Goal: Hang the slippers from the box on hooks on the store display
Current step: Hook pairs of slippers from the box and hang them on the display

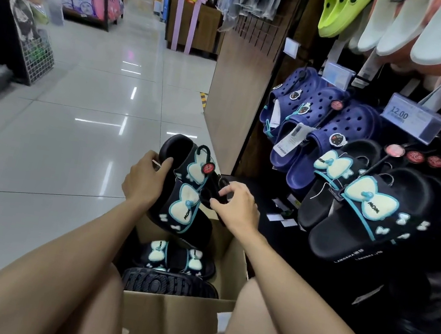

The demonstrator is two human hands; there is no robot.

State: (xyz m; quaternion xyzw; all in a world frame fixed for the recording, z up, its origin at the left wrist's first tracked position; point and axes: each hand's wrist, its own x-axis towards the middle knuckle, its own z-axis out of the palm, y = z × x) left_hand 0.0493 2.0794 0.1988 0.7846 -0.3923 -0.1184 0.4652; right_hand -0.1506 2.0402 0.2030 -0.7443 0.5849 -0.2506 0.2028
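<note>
Two black slippers with pale bows [185,190], joined as a pair with a small black hanger hook at the top, are held up just above the open cardboard box [175,318]. The left hand [143,180] curls its fingers round the pair's left edge, while the right hand [236,204] pinches the right side with thumb and fingertips. More bow slippers [174,257] lie inside the box, one sole-up. To the right, on the store display, matching black slippers [360,206] hang beside navy clogs [321,125], below a price tag [414,118].
</note>
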